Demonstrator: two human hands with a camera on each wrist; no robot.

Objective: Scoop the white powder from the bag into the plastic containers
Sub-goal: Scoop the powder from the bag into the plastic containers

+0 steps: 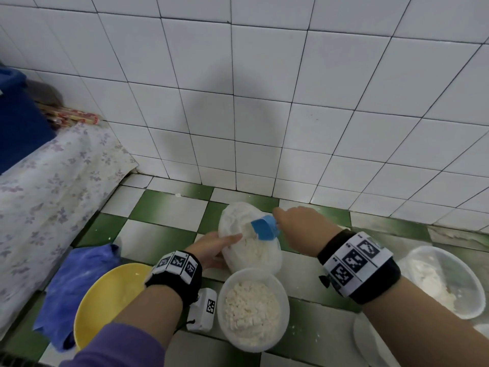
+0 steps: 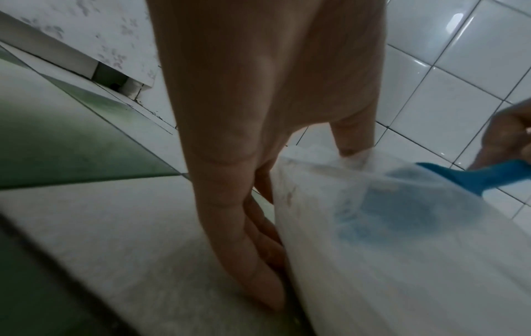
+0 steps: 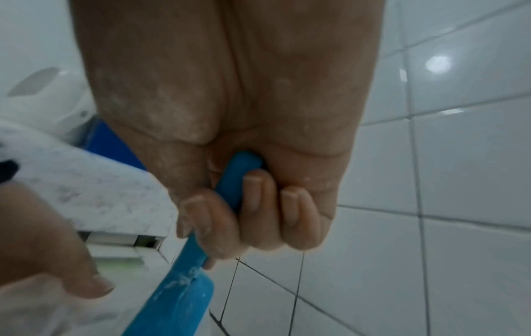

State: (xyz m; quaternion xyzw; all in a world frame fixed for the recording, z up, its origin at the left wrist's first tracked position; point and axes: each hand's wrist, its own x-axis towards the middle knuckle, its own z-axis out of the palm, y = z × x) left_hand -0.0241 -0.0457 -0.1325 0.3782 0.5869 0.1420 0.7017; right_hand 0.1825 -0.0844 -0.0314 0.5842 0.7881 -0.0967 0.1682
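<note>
A clear plastic bag of white powder (image 1: 251, 250) lies open on the checkered floor. My left hand (image 1: 227, 249) holds its left rim, thumb (image 2: 353, 136) over the edge and fingers (image 2: 229, 227) down the outside. My right hand (image 1: 288, 223) grips the handle of a blue scoop (image 1: 264, 227), fingers (image 3: 258, 204) curled round it. The scoop head (image 2: 402, 211) is inside the bag, showing blue through the plastic. A round plastic container (image 1: 252, 308), holding much powder, stands just in front of the bag. A second container (image 1: 444, 282) at the right holds a little powder.
A yellow bowl (image 1: 105, 300) and a blue cloth (image 1: 71, 282) lie at the lower left. A small white marked box (image 1: 203, 309) sits between bowl and container. A clear lid (image 1: 370, 340) lies at the lower right. The white tiled wall (image 1: 264, 102) rises right behind the bag.
</note>
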